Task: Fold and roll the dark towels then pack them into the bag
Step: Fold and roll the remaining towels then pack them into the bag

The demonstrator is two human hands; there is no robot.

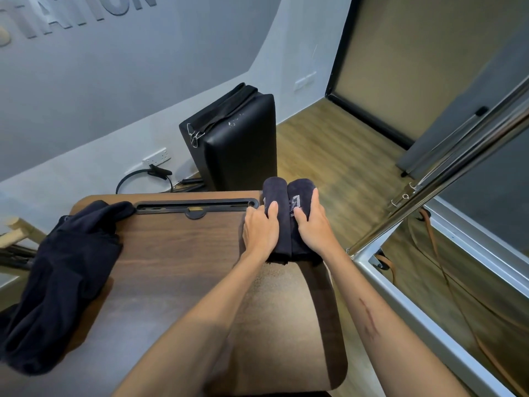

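Two rolled dark towels lie side by side at the far right corner of the wooden table (171, 253). My left hand (261, 228) grips the left roll (275, 193), thumb lying over its top. My right hand (313, 224) grips the right roll (300, 188), which shows a pale logo. The rolls touch each other along their length. A loose, unfolded heap of dark towels (63, 282) covers the table's left side and hangs over its edge. No bag's opening is visible.
A black padded case with a strap (237, 144) stands on the floor beyond the table. A slot with a black insert (194, 207) runs along the table's far edge. A chrome pole and metal frame (429, 196) stand close on the right. A ring and cables lie by the wall.
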